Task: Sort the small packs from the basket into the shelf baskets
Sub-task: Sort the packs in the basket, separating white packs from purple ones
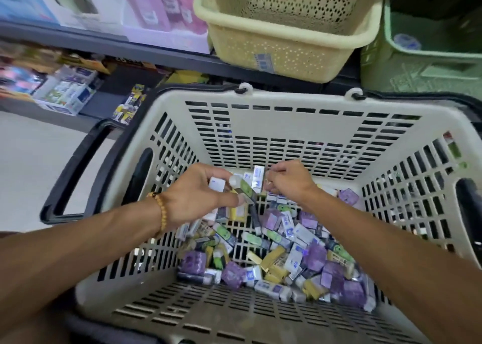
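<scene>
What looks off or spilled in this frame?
Nothing spilled or damaged. The small packs lie jumbled inside the beige slotted plastic basket, as expected before sorting. The left hand holds a green-labelled pack; the right hand's grip is unclear.

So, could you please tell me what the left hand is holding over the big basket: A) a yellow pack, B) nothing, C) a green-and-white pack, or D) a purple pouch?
C: the left hand pinches a green-and-white pack above the loose packs in the big basket.
</scene>
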`<action>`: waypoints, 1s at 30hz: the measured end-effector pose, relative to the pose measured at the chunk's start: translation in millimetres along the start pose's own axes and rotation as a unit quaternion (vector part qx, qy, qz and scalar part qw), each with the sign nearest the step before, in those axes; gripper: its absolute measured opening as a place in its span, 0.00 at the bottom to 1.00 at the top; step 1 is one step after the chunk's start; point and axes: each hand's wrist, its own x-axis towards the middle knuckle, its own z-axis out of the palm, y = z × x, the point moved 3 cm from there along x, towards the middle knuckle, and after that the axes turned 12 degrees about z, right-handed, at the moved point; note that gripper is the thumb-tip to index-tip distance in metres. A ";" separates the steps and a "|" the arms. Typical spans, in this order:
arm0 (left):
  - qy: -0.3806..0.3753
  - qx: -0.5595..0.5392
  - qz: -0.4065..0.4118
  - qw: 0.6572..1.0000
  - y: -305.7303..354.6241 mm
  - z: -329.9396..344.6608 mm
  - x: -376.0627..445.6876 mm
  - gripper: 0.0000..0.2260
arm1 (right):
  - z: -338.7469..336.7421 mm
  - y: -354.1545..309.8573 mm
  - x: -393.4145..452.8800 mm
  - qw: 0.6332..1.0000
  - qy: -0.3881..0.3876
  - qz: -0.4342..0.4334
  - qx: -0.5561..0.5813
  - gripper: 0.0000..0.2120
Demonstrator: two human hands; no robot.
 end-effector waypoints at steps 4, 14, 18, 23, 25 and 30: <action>0.022 -0.110 -0.083 0.990 -0.5 8.3 1.2 0.18 | -7.8 -11.8 -29.2 0.989 -0.095 -0.026 0.110 0.09; 0.090 -0.085 -0.086 0.989 -12.5 15.6 11.9 0.18 | -1.3 -12.5 -49.1 0.977 -0.170 -0.021 0.125 0.03; 0.118 -0.103 -0.088 0.984 -9.9 13.7 18.7 0.10 | -5.3 -8.4 -46.0 0.952 -0.242 0.019 0.188 0.08; 0.178 -0.136 -0.084 0.971 -3.5 1.3 22.3 0.04 | -35.4 21.8 -25.8 0.980 -0.037 0.088 0.176 0.04; 0.184 -0.150 -0.084 0.968 -2.2 -0.3 22.5 0.04 | -30.5 32.2 -20.0 0.983 0.019 0.103 0.153 0.06; 0.183 -0.167 -0.075 0.966 -2.5 -5.7 21.6 0.05 | -9.8 28.3 -3.8 0.989 0.110 0.047 -0.085 0.11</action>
